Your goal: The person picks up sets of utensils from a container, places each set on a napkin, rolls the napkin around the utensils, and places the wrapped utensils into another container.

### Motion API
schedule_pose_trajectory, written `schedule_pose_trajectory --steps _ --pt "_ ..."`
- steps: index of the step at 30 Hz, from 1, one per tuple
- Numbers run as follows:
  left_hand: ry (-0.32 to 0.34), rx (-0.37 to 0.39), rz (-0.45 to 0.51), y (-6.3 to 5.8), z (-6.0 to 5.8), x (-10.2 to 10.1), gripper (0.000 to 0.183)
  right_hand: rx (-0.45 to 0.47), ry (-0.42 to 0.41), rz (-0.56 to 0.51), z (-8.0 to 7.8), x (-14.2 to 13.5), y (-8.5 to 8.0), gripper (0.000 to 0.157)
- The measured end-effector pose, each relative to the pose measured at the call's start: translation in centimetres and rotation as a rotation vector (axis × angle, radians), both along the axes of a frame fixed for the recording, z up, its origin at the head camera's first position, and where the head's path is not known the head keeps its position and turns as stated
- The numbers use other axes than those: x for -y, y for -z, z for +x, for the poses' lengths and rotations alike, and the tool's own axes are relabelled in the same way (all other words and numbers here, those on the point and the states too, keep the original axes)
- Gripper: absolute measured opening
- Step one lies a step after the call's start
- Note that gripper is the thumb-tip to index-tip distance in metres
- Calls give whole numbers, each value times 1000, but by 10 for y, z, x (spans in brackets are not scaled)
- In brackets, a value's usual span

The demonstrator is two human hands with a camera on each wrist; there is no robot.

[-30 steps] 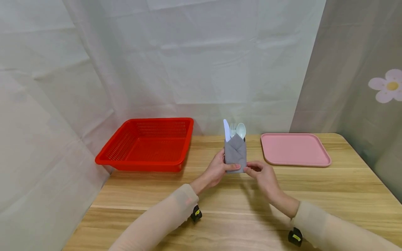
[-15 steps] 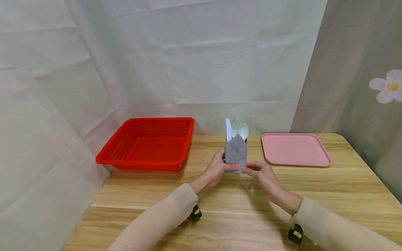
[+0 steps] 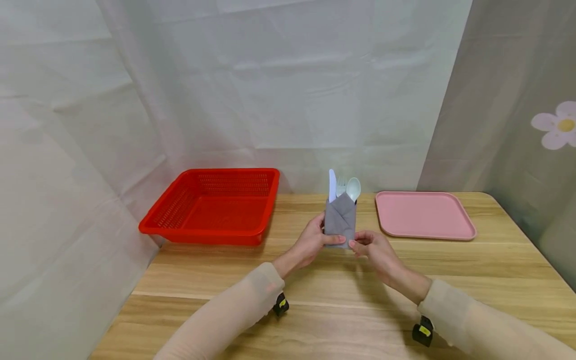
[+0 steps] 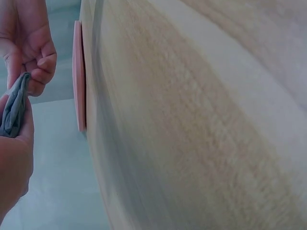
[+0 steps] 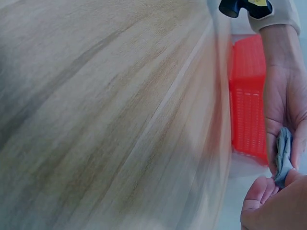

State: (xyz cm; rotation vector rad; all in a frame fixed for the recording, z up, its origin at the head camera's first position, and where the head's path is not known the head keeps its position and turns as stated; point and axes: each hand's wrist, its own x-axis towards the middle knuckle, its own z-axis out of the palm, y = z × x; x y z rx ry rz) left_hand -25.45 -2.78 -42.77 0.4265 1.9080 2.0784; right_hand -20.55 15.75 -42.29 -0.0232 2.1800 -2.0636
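Observation:
A folded grey napkin [image 3: 339, 220] is held upright above the table, its front crossed into a pocket. Out of its top stick a white knife [image 3: 332, 185], a pale fork [image 3: 341, 186] and a pale spoon [image 3: 353, 188]; their lower parts are hidden in the cloth. My left hand [image 3: 310, 242] grips the napkin from the left, thumb across its front near the bottom. At the lower right corner my right hand [image 3: 377, 251] pinches the cloth between thumb and fingers. Both wrist views show the napkin's bottom edge [image 4: 15, 108] between the hands.
To the left on the wooden table [image 3: 324, 320] stands a red plastic basket [image 3: 207, 239] with perforated sides. A pink tray [image 3: 425, 215] lies at the back right. Light cloth curtains [image 3: 292, 85] hang behind the table and at both sides.
The napkin with the cutlery has shifted slightly to the right and tilted a little, the knife now standing straighter. Both hands keep their places on the cloth.

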Motion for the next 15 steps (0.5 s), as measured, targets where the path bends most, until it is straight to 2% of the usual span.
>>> schedule_pose_trajectory --steps 4,12,15 --pt "-9 9 12 0 0 0 69 -3 9 -20 -1 0 0 10" --pt "-64 22 26 3 -2 4 73 8 -24 -19 -4 0 -3 26" --pt "-66 18 19 3 -2 5 72 5 0 -7 -5 0 -3 21"
